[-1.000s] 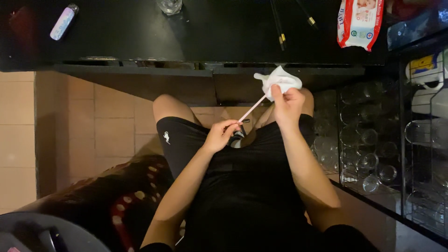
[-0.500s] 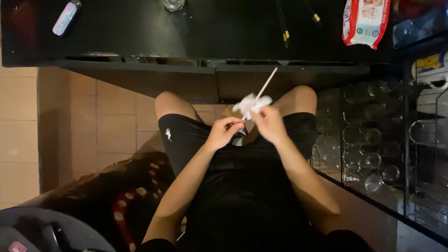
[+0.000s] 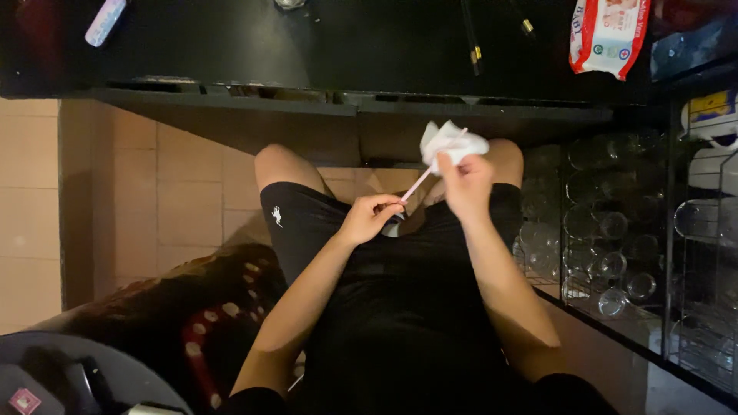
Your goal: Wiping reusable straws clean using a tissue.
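I sit with my knees under a black counter (image 3: 330, 46). My left hand (image 3: 370, 217) pinches the lower end of a thin pale stick (image 3: 419, 183) over my lap. My right hand (image 3: 467, 183) grips a crumpled white tissue (image 3: 450, 143) wrapped around the stick's upper part, level with my right knee. The stick slants up to the right between the two hands. Something small and dark lies on my lap just below the hands; I cannot tell what it is.
A red and white wipes packet (image 3: 607, 34) lies on the counter at the right, a pale slim object (image 3: 105, 21) at its left end. A wire rack of glass jars (image 3: 615, 230) stands close to my right. Tiled floor (image 3: 154, 192) lies to the left.
My right hand with the tissue has slid up along the stick from near my left hand towards its upper end. My left hand has stayed on the lower end.
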